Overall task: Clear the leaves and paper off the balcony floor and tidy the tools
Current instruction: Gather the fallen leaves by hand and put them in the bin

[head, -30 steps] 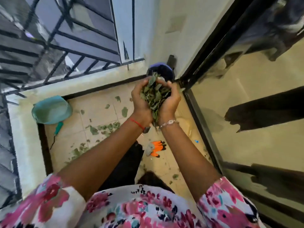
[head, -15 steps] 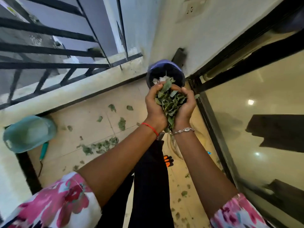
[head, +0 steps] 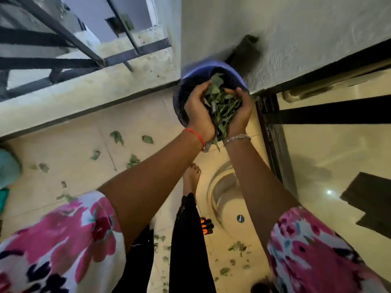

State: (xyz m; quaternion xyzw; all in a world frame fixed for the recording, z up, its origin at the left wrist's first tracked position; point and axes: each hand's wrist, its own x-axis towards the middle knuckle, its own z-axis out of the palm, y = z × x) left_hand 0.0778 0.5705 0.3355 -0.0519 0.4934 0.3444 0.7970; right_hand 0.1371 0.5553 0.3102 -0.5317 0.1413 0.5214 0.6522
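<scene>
A bunch of green leaves [head: 221,106] is cupped between my left hand [head: 197,112] and my right hand [head: 240,112], fingers curled round it from both sides. Both hands hover over the open mouth of a blue bin [head: 195,74] that stands in the corner by the wall. A few leaves hang down between my wrists. More loose leaves [head: 132,160] lie scattered on the beige tiled floor to the left and near my feet [head: 238,247].
An orange-and-black glove [head: 206,225] lies on the floor beside my leg. A teal dustpan [head: 8,168] sits at the left edge. The railing ledge [head: 84,89] runs along the left, a dark-framed glass door [head: 273,144] along the right.
My hands have carried the leaves forward, from short of the bin to right over its mouth. The view has moved closer to the corner.
</scene>
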